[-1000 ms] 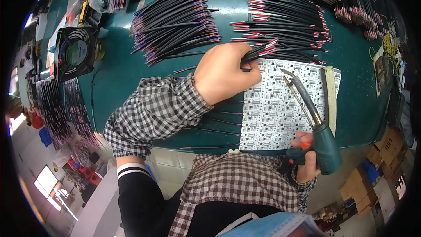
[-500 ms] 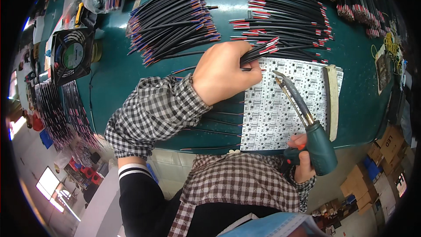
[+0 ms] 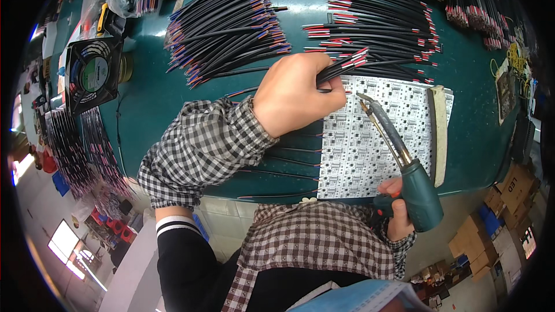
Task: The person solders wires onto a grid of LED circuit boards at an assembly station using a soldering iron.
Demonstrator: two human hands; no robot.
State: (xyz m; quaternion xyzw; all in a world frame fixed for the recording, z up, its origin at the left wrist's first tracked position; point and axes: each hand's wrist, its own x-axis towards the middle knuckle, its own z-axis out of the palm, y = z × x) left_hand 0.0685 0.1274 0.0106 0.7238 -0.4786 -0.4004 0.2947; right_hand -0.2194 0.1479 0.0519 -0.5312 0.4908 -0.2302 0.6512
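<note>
My left hand [image 3: 298,89] is closed round a small bundle of black cables [image 3: 346,66] with red and white stripped ends. One more wire end pokes out below the fingers, over the upper left part of a white sheet of circuit boards [image 3: 361,156]. In my right hand [image 3: 399,222] is a green soldering gun [image 3: 421,196], gripped by its handle. Its tip points up and left, close to that wire end; whether they touch I cannot tell. Several thin cables run leftward from the sheet's left edge. A pale bar [image 3: 437,138] lies along the sheet's right side.
Two piles of black cables, one with blue and brown ends [image 3: 225,29] and one with red and white ends [image 3: 376,17], lie beyond my hands. A square fan [image 3: 92,75] stands at left. More bundles [image 3: 72,150] hang at the left table edge. Cardboard boxes [image 3: 480,237] stand lower right.
The soldering gun has shifted slightly left, bringing its tip nearer the wire end by my left hand. My left hand has barely moved and still grips the cables.
</note>
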